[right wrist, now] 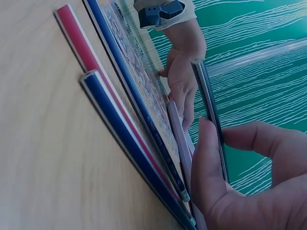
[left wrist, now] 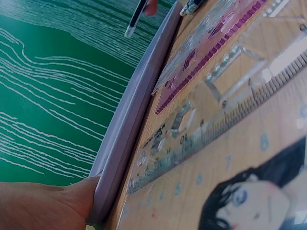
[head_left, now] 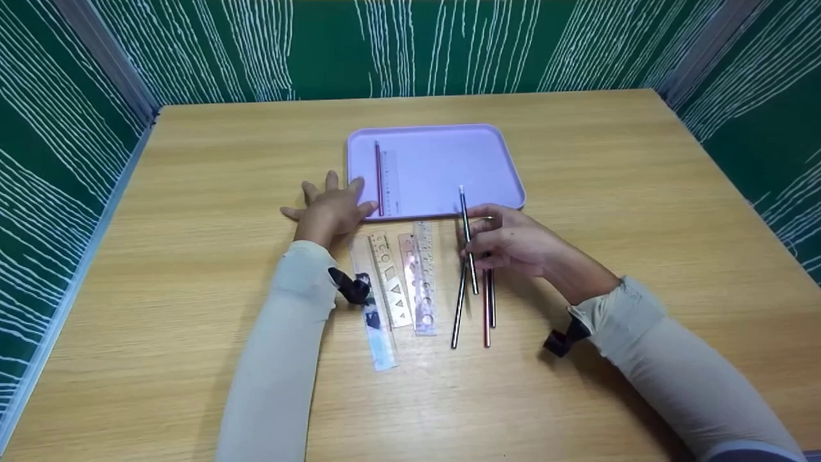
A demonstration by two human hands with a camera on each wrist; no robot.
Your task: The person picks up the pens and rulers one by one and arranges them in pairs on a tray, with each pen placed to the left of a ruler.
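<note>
My right hand [head_left: 513, 240] pinches a dark striped pencil [right wrist: 211, 105] between thumb and fingertips. It is lifted over the table, its white-tipped end above the near rim of the purple tray [head_left: 442, 138]. Spread fingers of my left hand [head_left: 330, 208] rest at the tray's left near corner. Inside the tray a red pencil [head_left: 379, 179] lies beside a clear ruler [head_left: 390, 183]. Below my right hand are a red pencil [head_left: 487, 314] and two dark pencils, one of them a dark pencil [head_left: 458, 308] lying at a slant.
Several rulers lie in front of the tray: a clear ruler with a printed picture [head_left: 378, 333], a stencil ruler [head_left: 391, 282], a pinkish ruler [head_left: 408, 256] and a clear ruler [head_left: 424, 282]. Green walls [head_left: 327, 51] with white streaks stand behind the wooden table [head_left: 192, 179].
</note>
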